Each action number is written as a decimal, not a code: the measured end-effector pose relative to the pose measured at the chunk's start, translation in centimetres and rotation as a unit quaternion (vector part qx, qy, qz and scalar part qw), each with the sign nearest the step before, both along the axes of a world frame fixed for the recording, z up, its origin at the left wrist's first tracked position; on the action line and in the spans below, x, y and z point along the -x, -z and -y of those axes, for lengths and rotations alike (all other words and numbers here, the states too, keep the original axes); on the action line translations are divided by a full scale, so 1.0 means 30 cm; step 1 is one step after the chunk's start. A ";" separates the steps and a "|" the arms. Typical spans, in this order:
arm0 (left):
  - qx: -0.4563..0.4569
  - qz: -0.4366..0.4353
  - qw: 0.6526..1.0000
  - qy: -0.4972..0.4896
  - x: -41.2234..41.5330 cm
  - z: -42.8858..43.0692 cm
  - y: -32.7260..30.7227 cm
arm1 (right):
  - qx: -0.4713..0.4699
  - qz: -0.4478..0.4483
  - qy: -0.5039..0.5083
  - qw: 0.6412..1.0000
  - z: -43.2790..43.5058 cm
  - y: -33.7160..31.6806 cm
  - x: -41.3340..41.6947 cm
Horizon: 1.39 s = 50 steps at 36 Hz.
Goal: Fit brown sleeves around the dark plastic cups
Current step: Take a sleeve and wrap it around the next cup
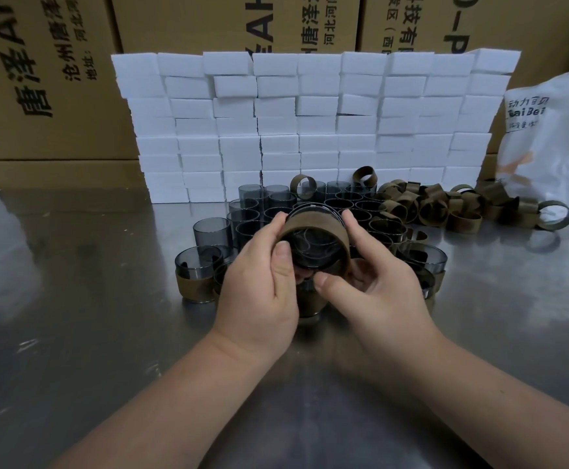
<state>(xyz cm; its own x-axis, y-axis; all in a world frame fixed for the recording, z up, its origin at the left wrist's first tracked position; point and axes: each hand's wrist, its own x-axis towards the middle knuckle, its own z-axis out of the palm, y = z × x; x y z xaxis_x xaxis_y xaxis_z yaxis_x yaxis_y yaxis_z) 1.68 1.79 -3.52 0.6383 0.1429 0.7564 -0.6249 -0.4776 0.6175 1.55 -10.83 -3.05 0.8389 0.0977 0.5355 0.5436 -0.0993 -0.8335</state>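
Left hand (259, 286) and right hand (377, 292) grip a smoky dark plastic cup (313, 250) inside a brown sleeve (310, 222); a white plastic bag (553, 147) reads "BaiBei".

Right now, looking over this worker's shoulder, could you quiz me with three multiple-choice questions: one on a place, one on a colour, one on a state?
1. Where is the pile of loose sleeves relative to the standing cups?
A) to their left
B) to their right
C) in front, nearer the person

2. What colour are the stacked blocks behind them?
A) white
B) blue
C) red

3. The held cup is:
A) bare
B) full of liquid
C) wearing a sleeve

Answers:
1 B: the pile spreads out on the cups' right.
2 A: every block is plainly white.
3 C: a brown band wraps it while the left hand and right hand grip it.
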 end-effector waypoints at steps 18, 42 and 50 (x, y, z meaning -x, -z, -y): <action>0.017 0.059 0.997 0.038 -0.028 -0.022 0.003 | -0.061 0.013 -0.004 0.998 0.011 -0.002 -0.006; 0.044 0.044 0.997 0.053 -0.036 -0.030 -0.002 | -0.081 0.024 -0.045 0.995 0.013 0.015 -0.023; 0.061 -0.024 0.985 0.161 -0.028 -0.043 0.004 | -0.030 0.022 -0.059 0.998 0.013 0.013 -0.018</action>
<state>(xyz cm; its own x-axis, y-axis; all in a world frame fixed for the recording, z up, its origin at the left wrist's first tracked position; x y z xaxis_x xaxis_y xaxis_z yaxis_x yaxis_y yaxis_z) 2.53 3.09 -3.64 0.7004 0.0154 0.7136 -0.7001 -0.1800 0.6910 2.08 -11.22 -3.45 0.7993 0.1602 0.5792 0.5846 0.0164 -0.8112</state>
